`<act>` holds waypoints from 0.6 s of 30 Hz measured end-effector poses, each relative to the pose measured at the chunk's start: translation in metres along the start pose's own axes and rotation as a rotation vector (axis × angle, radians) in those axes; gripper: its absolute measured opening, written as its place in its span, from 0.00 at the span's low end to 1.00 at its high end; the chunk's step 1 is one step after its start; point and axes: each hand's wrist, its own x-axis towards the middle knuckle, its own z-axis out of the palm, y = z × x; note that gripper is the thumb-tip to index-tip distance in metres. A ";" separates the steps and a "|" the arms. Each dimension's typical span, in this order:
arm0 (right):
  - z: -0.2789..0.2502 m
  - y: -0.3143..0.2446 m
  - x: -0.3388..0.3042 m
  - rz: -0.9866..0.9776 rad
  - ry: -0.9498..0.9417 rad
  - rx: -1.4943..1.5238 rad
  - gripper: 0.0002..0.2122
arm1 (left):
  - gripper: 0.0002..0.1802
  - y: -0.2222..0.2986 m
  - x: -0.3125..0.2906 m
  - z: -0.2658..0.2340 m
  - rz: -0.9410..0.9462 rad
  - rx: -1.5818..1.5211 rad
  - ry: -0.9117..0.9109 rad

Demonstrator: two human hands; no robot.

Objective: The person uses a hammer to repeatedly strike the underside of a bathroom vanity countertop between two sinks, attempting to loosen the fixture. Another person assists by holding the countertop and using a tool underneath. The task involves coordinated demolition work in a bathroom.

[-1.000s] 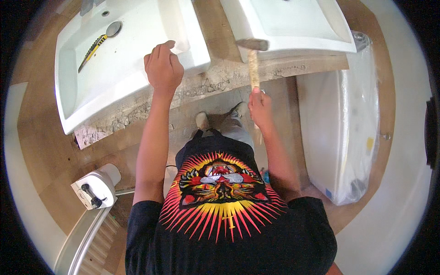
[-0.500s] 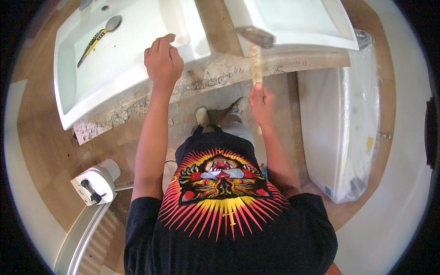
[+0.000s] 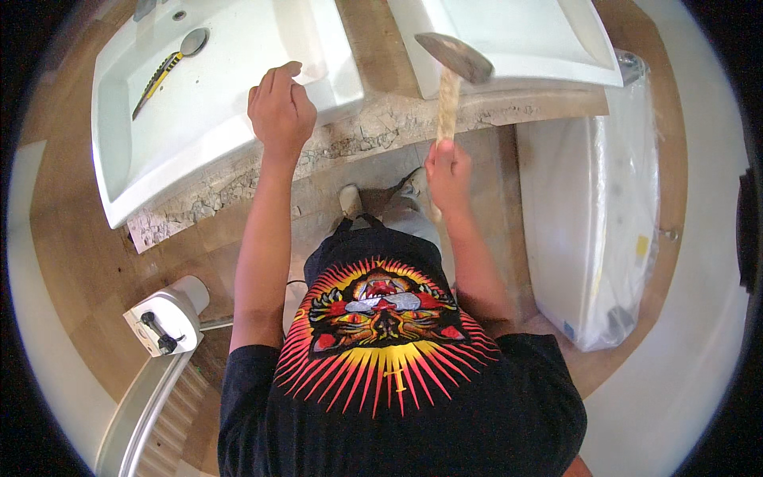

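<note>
While the right grip [image 3: 448,176] holds the hammer [image 3: 448,91] by its handle, head over the right basin [image 3: 517,40], a firm hold and measured swings look best. The left grip [image 3: 280,111] curls over the left basin [image 3: 222,95], full or empty, I can't tell; in there, a yellow-black knife [image 3: 161,78] and grey disc [image 3: 195,41].

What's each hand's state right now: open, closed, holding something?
Left hand: curled; whether it holds anything cannot be told.
Right hand: closed, holding a hammer.

Room left of hammer [image 3: 448,97], basin rims [image 3: 342,67] below
</note>
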 end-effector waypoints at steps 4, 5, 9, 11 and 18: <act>0.013 0.090 -0.004 0.128 -0.052 -0.321 0.29 | 0.13 0.004 0.004 0.004 0.020 -0.018 0.009; 0.010 0.097 0.003 0.162 -0.064 -0.414 0.29 | 0.13 0.004 0.007 0.006 0.034 -0.023 0.024; -0.021 0.003 0.020 0.185 -0.027 -0.217 0.30 | 0.13 0.000 -0.004 -0.002 0.013 -0.004 0.012; -0.027 -0.020 0.020 0.165 0.011 -0.060 0.30 | 0.13 -0.001 0.001 0.002 0.020 -0.037 0.043; 0.016 0.048 0.003 0.121 -0.131 -0.379 0.27 | 0.13 0.005 0.003 0.002 0.027 -0.010 0.001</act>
